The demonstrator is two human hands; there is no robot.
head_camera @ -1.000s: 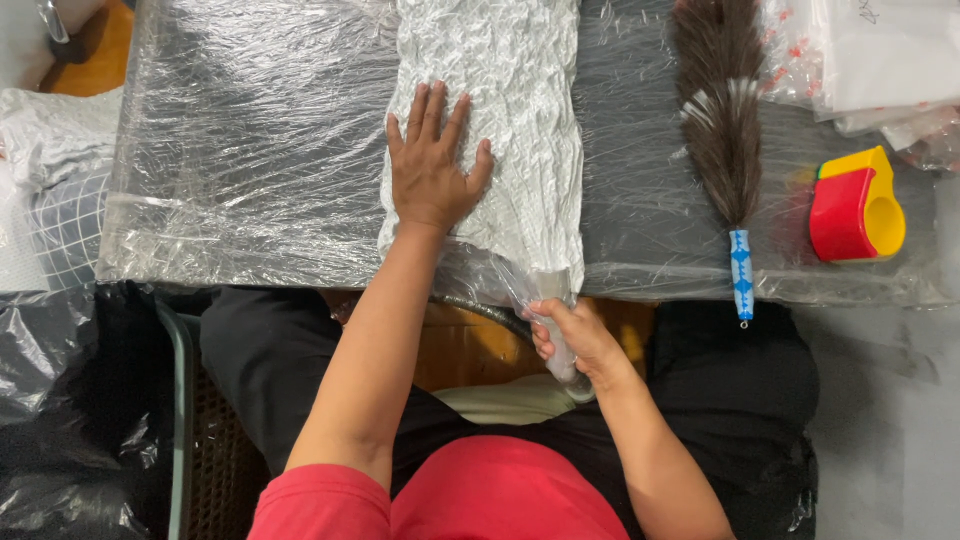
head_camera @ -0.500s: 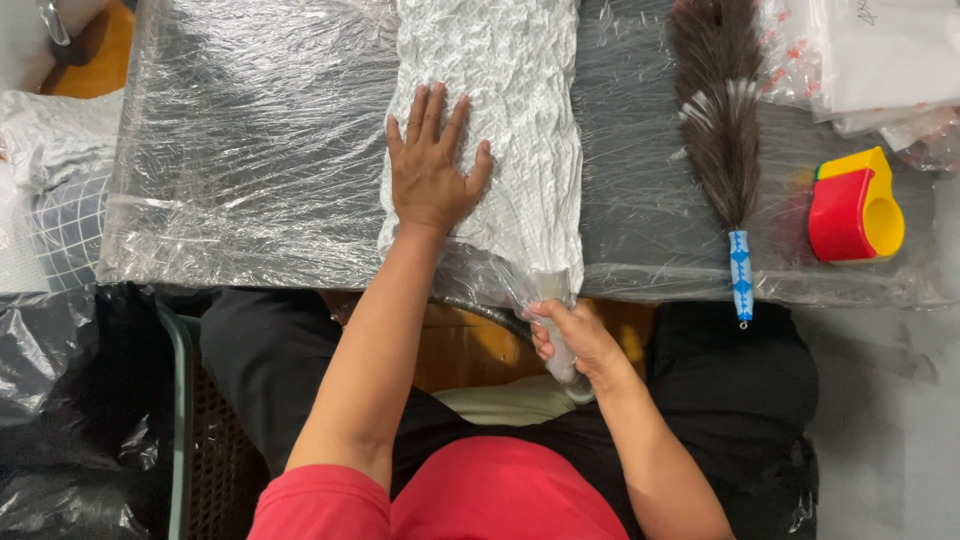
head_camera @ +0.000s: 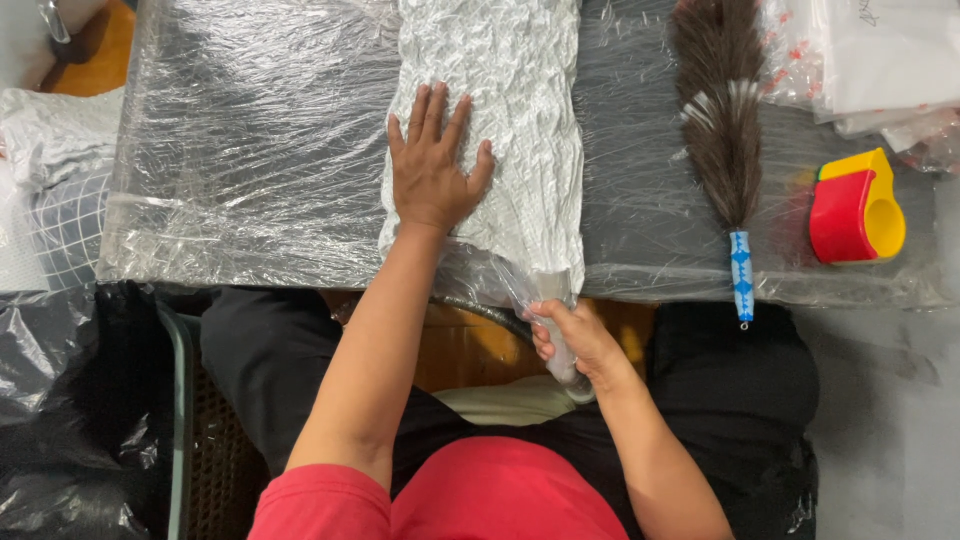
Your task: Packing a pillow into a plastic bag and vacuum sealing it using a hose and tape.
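Observation:
A white crinkled bundle in a clear plastic bag (head_camera: 520, 120) lies lengthwise on a table covered with plastic film (head_camera: 250, 150). My left hand (head_camera: 430, 165) rests flat on the bundle near its front end, fingers spread. My right hand (head_camera: 572, 340) is closed around the gathered neck of the bag (head_camera: 545, 300), which hangs off the table's front edge, above my lap.
A brown feather duster with a blue patterned handle (head_camera: 725, 130) lies to the right of the bundle. A red and yellow tape dispenser (head_camera: 855, 205) sits further right. Clear bags (head_camera: 870, 60) are piled at the back right. Black plastic (head_camera: 60, 420) lies left of my chair.

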